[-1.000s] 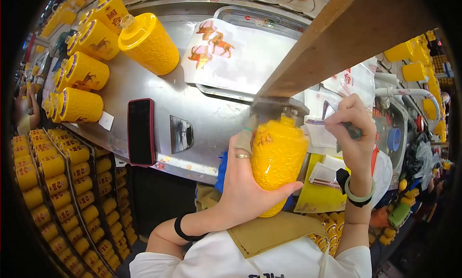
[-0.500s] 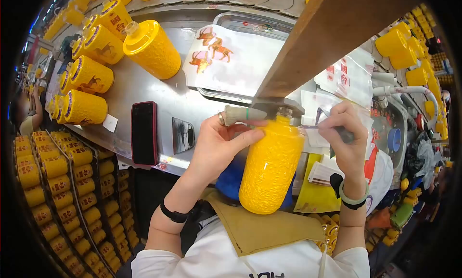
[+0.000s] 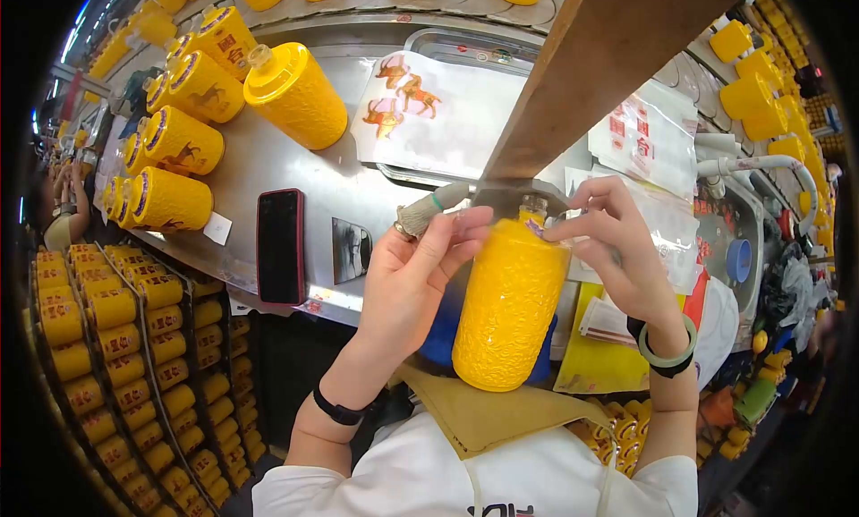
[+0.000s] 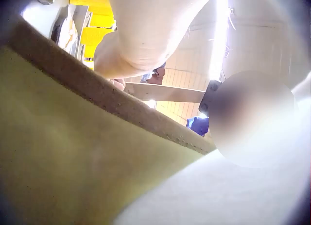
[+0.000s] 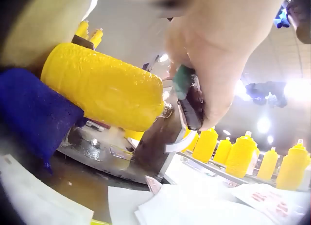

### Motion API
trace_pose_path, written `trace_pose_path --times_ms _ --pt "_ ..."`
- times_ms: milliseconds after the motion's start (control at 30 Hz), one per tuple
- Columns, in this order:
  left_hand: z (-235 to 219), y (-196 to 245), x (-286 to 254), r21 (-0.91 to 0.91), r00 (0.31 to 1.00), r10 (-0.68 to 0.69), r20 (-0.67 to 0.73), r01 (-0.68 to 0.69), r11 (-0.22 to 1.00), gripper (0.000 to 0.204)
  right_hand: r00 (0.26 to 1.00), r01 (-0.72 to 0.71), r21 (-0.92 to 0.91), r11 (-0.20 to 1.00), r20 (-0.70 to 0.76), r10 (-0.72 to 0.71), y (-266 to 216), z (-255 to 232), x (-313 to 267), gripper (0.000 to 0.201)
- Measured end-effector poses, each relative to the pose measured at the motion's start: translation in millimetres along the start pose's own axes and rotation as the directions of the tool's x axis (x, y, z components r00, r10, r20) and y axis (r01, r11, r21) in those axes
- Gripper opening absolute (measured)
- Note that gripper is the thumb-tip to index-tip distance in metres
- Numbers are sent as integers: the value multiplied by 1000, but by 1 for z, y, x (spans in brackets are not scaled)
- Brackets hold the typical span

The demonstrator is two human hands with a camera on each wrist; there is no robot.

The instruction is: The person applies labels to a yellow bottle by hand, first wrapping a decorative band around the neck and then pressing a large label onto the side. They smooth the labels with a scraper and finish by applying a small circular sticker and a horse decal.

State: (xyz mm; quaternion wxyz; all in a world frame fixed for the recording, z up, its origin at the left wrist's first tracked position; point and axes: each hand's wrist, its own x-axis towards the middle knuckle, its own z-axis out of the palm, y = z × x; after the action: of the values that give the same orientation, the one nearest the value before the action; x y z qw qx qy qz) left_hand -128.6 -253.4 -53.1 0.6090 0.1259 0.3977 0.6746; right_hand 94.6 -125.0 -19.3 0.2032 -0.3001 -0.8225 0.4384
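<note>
Bottle (image 3: 510,302), yellow and embossed, sits at the bench's near edge, neck up against a metal bracket (image 3: 517,197) under a wooden beam (image 3: 608,70). The left hand (image 3: 412,280) curls around its shoulder, a sleeved finger pointing toward the bracket; the right hand (image 3: 617,249) pinches a small purple-printed decal (image 3: 535,226) against the neck, and the right wrist view shows a dark tool (image 5: 192,101) tucked in the same fingers. The step looks like placing the neck decal; the next move likely calls for steady pressing to smooth it flat while the left hand keeps the bottle from rolling. Behind, a tray (image 3: 465,52) carries a sheet with red horse decals (image 3: 403,92); a sheet (image 3: 640,137) at the right bears red characters, too small to read. Finished bottles (image 3: 170,150) along the left edge show a horse and characters. A phone (image 3: 281,246) lies near the front edge.
</note>
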Motion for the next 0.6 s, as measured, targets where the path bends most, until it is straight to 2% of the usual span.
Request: trace_pose_path --times_ms 67,200,267,367,400,433,467,500,533,567,600 --pt "4 3 -4 -11 1000 12 23 -12 1000 40 994 100 -22 995 -42 -100 10 1 -1 20" --pt "16 8 -13 -1 999 31 25 -31 1000 41 998 49 -14 999 -47 -49 6 4 -5 20" --pt "15 7 -14 -18 998 33 56 -32 999 42 997 -44 67 997 -61 48 3 7 -6 21" --pt "17 6 -16 -19 995 45 92 -43 999 46 995 4 136 991 -101 10 9 16 -8 21" --pt "18 6 -16 -4 994 54 94 -54 999 49 994 4 133 991 -107 11 11 17 -7 21" --pt "17 5 -16 -4 993 50 104 -50 999 49 993 58 99 993 -111 -47 12 18 -6 21" --pt "14 4 -14 28 983 112 143 -117 993 51 988 110 63 992 -114 -102 13 17 -6 22" --pt "13 3 -12 57 968 171 186 -185 981 53 990 104 65 993 -108 -96 12 16 -7 22" --pt "15 1 -10 56 966 166 198 -180 982 53 989 99 58 993 -118 -92 12 15 -6 22" --pt "17 0 -7 274 911 306 277 -380 883 57 987 118 29 993 -110 -114 12 15 -6 23" --pt "19 0 -5 452 826 413 384 -558 695 61 985 138 2 990 -101 -137 12 14 -5 23"
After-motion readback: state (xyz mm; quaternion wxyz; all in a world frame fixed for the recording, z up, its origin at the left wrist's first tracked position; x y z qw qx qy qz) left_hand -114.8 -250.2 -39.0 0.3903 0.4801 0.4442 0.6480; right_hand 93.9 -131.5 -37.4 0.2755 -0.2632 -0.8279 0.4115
